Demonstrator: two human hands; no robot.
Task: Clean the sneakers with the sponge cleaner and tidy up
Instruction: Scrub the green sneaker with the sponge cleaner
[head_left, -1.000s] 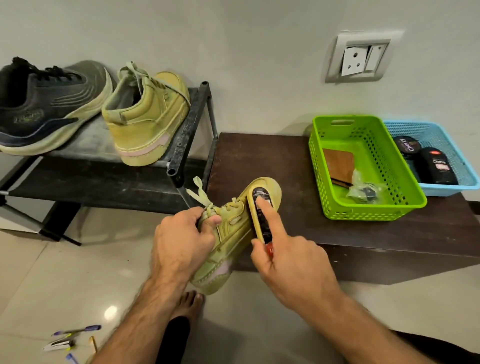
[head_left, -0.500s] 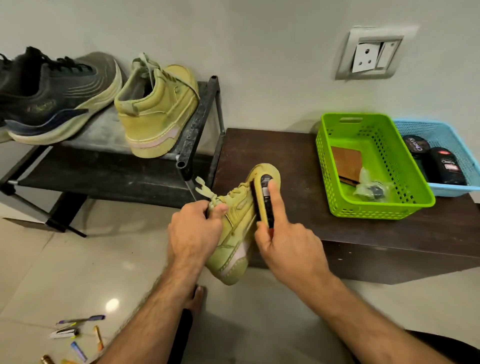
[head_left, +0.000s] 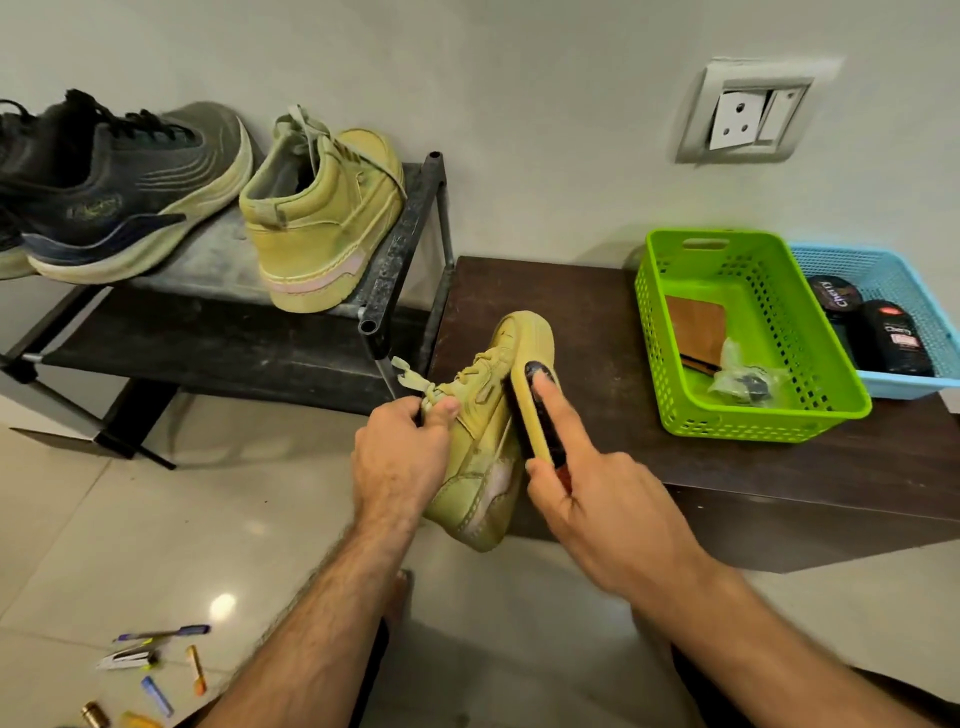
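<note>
left hand (head_left: 400, 457) gripping sneaker (head_left: 488, 447), right hand (head_left: 597, 493) pressing sponge cleaner (head_left: 537, 415)

two shoes (head_left: 124, 192) sit on the rack (head_left: 400, 249) at far left. right of it, on the bench (head_left: 571, 312), one basket (head_left: 748, 332) stands left of another basket (head_left: 883, 270).
</note>
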